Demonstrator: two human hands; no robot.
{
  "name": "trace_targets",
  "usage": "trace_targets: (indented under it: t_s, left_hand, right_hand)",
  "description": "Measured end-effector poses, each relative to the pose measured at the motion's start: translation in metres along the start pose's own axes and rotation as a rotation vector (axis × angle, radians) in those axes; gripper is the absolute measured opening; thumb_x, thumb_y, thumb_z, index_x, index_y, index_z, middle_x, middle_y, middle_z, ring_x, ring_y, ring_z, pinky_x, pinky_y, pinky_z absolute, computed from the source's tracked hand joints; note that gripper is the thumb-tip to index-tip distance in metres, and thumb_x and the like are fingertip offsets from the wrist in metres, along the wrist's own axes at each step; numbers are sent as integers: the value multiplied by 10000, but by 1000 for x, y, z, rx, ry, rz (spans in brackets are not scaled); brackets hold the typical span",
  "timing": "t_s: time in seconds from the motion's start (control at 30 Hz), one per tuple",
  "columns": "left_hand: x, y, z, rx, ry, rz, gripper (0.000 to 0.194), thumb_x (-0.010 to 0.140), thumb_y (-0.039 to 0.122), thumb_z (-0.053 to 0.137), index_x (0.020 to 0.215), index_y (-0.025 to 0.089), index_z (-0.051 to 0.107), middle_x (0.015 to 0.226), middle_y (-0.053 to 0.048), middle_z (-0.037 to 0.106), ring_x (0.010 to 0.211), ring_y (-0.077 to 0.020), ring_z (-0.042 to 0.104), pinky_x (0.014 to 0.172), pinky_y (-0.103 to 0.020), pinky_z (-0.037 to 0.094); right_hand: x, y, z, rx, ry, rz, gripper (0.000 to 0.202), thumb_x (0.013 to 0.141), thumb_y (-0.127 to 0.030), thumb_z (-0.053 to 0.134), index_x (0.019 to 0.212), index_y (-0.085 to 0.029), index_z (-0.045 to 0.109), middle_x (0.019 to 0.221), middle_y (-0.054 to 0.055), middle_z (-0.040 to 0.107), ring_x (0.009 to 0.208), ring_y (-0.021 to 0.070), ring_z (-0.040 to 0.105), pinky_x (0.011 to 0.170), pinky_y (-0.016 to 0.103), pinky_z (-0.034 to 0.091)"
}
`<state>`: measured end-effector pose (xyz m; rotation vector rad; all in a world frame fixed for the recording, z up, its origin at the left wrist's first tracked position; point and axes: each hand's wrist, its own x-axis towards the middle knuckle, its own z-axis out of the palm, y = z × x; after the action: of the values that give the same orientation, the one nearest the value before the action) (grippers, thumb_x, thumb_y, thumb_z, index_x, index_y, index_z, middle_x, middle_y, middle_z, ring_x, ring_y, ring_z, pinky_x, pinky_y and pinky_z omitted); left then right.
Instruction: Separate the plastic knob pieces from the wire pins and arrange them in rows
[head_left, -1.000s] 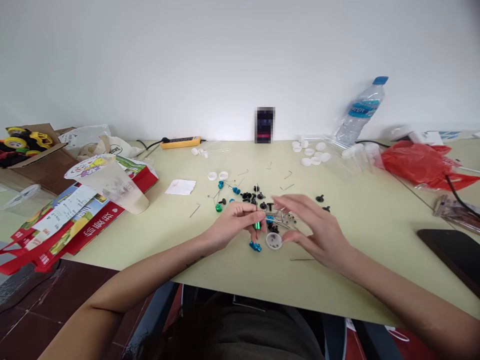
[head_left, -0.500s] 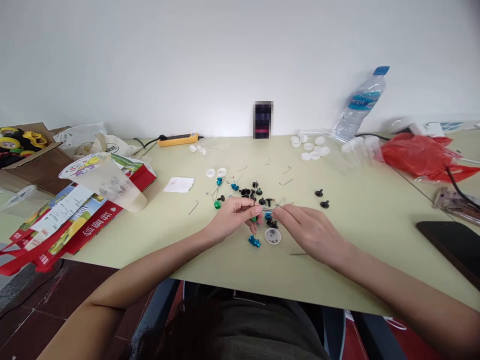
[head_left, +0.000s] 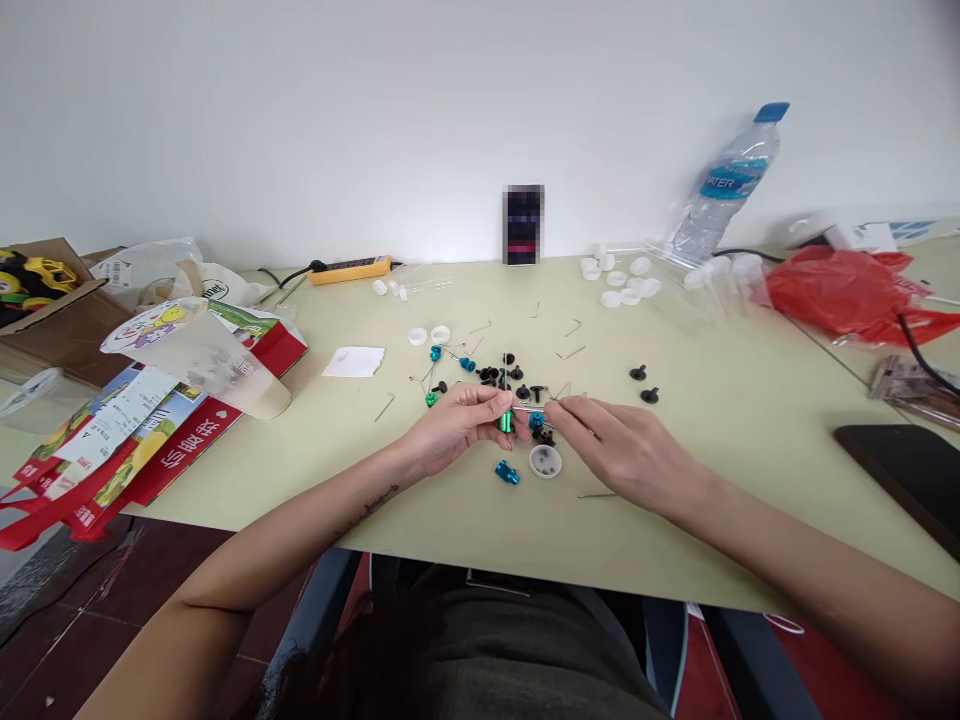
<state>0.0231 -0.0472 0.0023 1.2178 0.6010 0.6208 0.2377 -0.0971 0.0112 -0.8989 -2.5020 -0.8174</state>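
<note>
My left hand (head_left: 457, 428) is closed, pinching a small shiny green metal part (head_left: 507, 422) in front of me. A thin metal pin (head_left: 505, 368) stands up above it. My right hand (head_left: 628, 445) is closed on a thin metal rod (head_left: 531, 408), whose far end meets the left fingertips at the green part. The rod's other end is hidden in the right fingers. Just below the hands lie a blue metal part (head_left: 507, 472) and a white cap (head_left: 545, 461) holding tiny dark pieces. Black knob-headed screws (head_left: 523, 392) cluster behind the fingers.
Several bent hex keys (head_left: 574, 328) are scattered on the table. White caps (head_left: 616, 278) and clear tubes lie at the back, near a leaning water bottle (head_left: 731, 180). A tilted drink cup (head_left: 225, 360) rests on red packaging at left. A dark phone-like slab (head_left: 907, 480) lies right.
The green part between my left fingers has turned and shows more, with the pin now upright. The rod stays between both hands. The whole view has shifted slightly.
</note>
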Motion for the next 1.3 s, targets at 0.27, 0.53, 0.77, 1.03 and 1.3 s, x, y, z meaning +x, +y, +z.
trace_targets:
  t_s: [0.27, 0.53, 0.77, 1.03, 1.3]
  left_hand:
    - [-1, 0, 4, 185, 31, 25, 349, 869, 414, 547, 810, 86, 650, 778, -74, 649, 612, -94, 582, 635, -232, 502]
    - [-5, -1, 10, 510, 61, 103, 346, 872, 428, 526, 742, 119, 608, 701, -16, 613, 534, -82, 589, 578, -213, 484]
    - [-7, 10, 7, 399, 76, 136, 358, 892, 424, 493, 765, 111, 610, 758, -55, 622, 564, -87, 555, 545, -213, 476]
    - [-12, -2, 11, 944, 204, 599, 242, 917, 305, 462, 829, 152, 628, 744, -49, 638, 702, -128, 594, 693, -249, 472]
    - [-5, 2, 5, 517, -11, 157, 359, 927, 397, 422, 776, 114, 583, 718, -58, 625, 553, -106, 585, 532, -226, 498]
  right_hand:
    - [2, -2, 2, 402, -104, 222, 312, 945, -126, 315, 874, -148, 618, 713, 61, 621, 565, 136, 534, 485, 265, 370]
    - [2, -9, 9, 881, -177, 468, 312, 965, -300, 364, 859, -172, 629, 620, 15, 612, 529, 116, 549, 492, 245, 440]
    - [1, 1, 1, 541, 99, 341, 226, 939, -267, 458, 1097, -184, 598, 1073, 119, 638, 980, 218, 607, 791, 354, 512]
    - [5, -2, 4, 1264, -296, 628, 434, 979, -436, 268, 794, -172, 559, 585, 0, 572, 450, 89, 498, 441, 219, 407]
    - [0, 6, 1, 744, -17, 275, 318, 957, -303, 396, 1148, -143, 594, 835, 92, 657, 743, 188, 603, 678, 336, 485]
